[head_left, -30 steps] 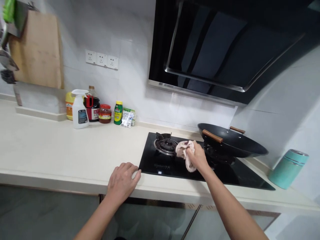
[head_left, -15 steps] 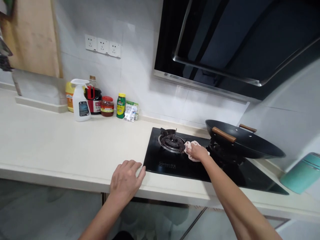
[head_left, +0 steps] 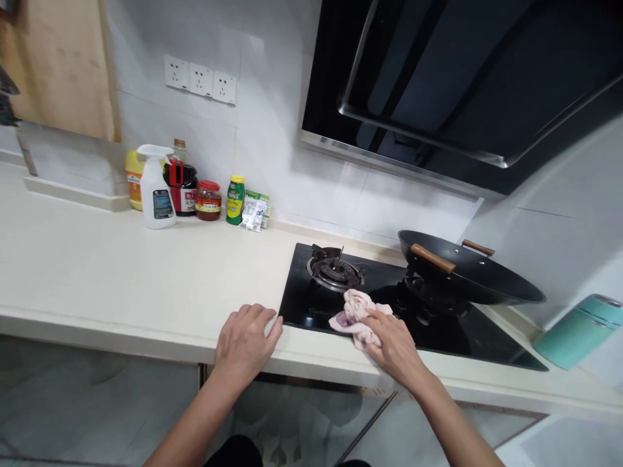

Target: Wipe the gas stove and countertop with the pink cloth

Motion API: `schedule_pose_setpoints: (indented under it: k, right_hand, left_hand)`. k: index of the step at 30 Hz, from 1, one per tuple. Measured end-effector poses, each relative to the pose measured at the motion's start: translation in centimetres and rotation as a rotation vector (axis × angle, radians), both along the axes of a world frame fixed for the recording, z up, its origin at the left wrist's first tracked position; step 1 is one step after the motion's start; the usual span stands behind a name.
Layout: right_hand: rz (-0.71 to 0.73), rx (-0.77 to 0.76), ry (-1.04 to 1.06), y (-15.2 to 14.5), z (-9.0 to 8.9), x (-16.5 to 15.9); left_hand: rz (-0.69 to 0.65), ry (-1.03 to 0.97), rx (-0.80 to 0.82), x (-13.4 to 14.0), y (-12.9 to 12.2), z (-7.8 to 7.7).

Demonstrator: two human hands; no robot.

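Observation:
A crumpled pale pink cloth (head_left: 363, 311) lies under my right hand (head_left: 392, 340), whose fingers grip it against the front edge of the black glass gas stove (head_left: 311, 311). Behind the cloth is the left burner (head_left: 335, 269), with its dark pan support and metal ring. My left hand (head_left: 248, 337) rests on the cream countertop (head_left: 146, 279), fingers spread and holding nothing, just left of the stove's front corner. A large black wok (head_left: 467, 269) with wooden handles sits tilted over the right burner.
Along the wall stand a white spray bottle (head_left: 158, 191), a dark sauce bottle (head_left: 182, 181), a red-lidded jar (head_left: 208, 201) and a green bottle (head_left: 235, 201) beside some packets (head_left: 256, 211). A range hood (head_left: 438, 78) hangs above the stove. A teal container (head_left: 577, 331) is at the right.
My right hand has pulled the cloth from beside the left burner toward the front edge of the stove, and the cloth is more spread out. My left hand stays on the countertop.

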State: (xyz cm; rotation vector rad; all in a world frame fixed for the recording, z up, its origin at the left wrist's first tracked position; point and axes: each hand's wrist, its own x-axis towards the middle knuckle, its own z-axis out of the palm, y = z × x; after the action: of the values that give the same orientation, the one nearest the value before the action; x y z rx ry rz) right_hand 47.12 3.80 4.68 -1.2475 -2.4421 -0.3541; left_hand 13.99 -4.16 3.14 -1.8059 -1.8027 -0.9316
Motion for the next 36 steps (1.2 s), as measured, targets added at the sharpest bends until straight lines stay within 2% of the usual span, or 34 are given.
schedule_pose_setpoints:
  k: [4,7,10,14,16,19,21,24,27,31,34,36]
  right_hand:
    - [0.157,-0.076,0.135,-3.0,-1.2,4.0]
    - [0.151,-0.204,0.255,-4.5,-1.2,8.4]
    - [0.001,-0.282,0.414,-5.2,-0.2,13.7]
    - [-0.365,-0.188,0.61,-5.4,1.2,20.9]
    - [-0.529,-0.144,0.652,-4.8,1.3,23.6]
    - [-0.621,-0.129,0.583,-3.2,0.2,25.1]
    - [-0.645,-0.107,0.476,-2.0,-0.7,23.9]
    - [-0.597,-0.091,0.292,-1.2,-1.1,18.7]
    - [-0.318,-0.074,0.2,-2.1,-0.3,10.8]
    - [-0.027,-0.07,0.192,-4.4,0.8,-1.2]
    - [0.123,-0.121,0.147,-5.4,1.3,-8.7]
    - [0.189,-0.136,0.126,-5.7,1.6,-12.1]
  left_hand:
    - [-0.003,0.005,0.002,-0.1,0.0,0.0]
    - [-0.011,0.01,-0.004,-0.2,0.0,-0.1]
    - [-0.013,0.015,0.001,-0.2,0.1,-0.1]
    - [-0.024,0.0,-0.005,-0.1,0.2,0.1]
    - [-0.025,-0.01,-0.011,-0.1,0.1,0.2]
    - [-0.017,-0.029,0.0,0.0,0.1,0.3]
    - [-0.018,-0.046,0.0,0.0,0.1,0.3]
    - [-0.027,-0.06,-0.008,0.1,0.2,0.4]
    - [-0.012,-0.045,0.0,0.2,0.2,0.5]
    - [-0.007,-0.003,0.001,0.0,0.3,0.1]
    - [-0.022,0.001,-0.01,-0.4,0.5,-0.2]
    - [-0.027,-0.012,-0.035,-0.7,0.6,-0.2]
